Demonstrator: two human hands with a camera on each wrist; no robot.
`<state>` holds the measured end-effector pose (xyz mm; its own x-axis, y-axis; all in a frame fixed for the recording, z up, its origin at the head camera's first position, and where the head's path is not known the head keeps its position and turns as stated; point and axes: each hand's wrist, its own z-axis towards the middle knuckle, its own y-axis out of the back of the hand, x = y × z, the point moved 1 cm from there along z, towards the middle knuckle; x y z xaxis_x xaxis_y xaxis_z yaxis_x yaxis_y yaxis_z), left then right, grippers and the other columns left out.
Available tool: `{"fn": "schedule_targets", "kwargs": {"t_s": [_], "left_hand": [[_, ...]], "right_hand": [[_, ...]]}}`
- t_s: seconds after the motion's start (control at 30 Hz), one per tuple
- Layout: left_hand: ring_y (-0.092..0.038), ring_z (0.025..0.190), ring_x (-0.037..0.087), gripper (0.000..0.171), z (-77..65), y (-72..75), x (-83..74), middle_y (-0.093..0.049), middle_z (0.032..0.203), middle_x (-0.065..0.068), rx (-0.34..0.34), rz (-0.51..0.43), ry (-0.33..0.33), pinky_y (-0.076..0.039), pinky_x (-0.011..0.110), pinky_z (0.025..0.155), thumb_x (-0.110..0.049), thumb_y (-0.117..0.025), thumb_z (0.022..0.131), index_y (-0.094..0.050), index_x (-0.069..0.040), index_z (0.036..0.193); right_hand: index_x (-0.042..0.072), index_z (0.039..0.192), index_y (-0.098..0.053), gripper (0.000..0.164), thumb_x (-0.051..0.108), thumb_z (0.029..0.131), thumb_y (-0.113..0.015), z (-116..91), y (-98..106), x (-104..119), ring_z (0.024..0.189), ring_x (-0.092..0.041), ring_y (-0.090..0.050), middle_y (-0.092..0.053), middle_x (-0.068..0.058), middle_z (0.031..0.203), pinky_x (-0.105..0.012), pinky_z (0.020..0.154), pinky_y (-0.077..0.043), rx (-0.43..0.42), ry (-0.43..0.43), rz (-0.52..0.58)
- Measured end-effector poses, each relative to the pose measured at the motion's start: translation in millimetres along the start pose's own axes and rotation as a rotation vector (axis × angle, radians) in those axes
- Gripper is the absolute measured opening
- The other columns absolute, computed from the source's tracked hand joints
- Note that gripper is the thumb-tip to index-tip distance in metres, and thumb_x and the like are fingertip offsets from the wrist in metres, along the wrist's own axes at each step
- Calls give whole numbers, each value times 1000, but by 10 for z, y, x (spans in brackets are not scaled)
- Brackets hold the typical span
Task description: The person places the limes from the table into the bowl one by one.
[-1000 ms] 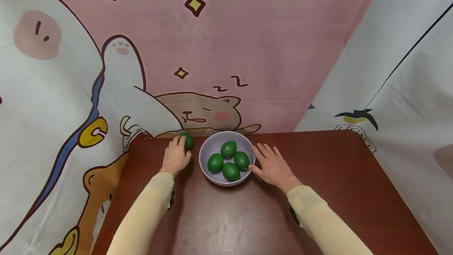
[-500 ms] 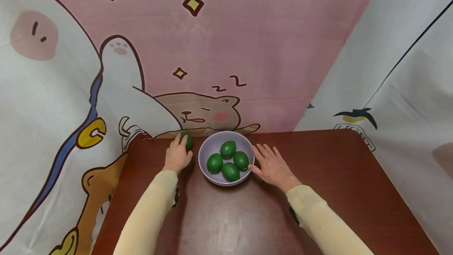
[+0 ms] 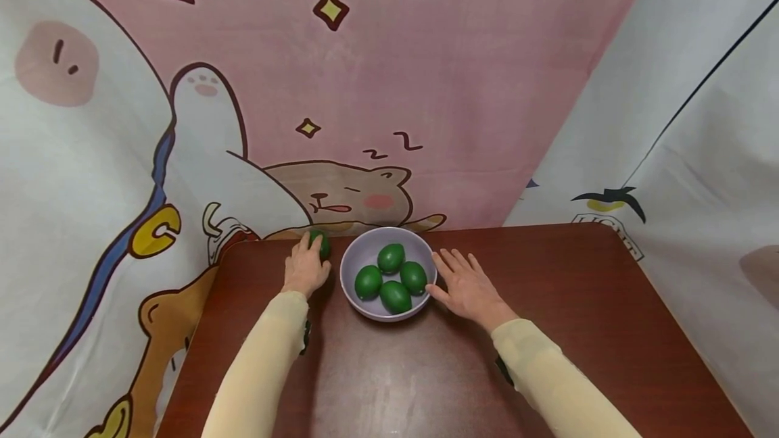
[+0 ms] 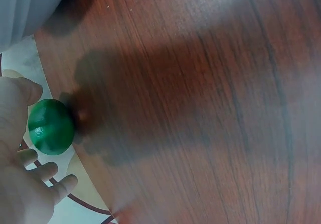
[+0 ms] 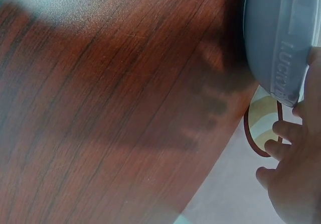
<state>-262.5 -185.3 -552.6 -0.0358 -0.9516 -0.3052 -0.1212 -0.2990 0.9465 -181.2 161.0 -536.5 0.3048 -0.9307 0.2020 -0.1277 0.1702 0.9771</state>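
Green lime (image 3: 320,243) now gripped tighter by left hand (image 3: 306,268); right hand (image 3: 465,287) unmoved.

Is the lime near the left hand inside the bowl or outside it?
Outside. The lime lies on the table, left of the bowl, with the left hand curled round it.

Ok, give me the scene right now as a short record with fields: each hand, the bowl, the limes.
left hand: curled round a loose lime on the table, left of the bowl
right hand: flat, fingers spread, thumb at the bowl's right rim
bowl: grey, upright, between the hands
limes in bowl: four
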Motion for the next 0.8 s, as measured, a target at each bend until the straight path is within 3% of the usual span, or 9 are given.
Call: {"fn": "schedule_targets", "kwargs": {"t_s": [0.8], "left_hand": [[-40, 130, 43, 59, 44, -20, 19, -31, 150, 21, -48, -50, -32, -40, 61, 99, -21, -62, 88, -43, -6, 142]], "right_hand": [[14, 154, -29, 77, 59, 94, -46, 1, 2, 5, 146, -34, -23, -32, -13, 156, -56, 116, -17, -10, 5, -14]]}}
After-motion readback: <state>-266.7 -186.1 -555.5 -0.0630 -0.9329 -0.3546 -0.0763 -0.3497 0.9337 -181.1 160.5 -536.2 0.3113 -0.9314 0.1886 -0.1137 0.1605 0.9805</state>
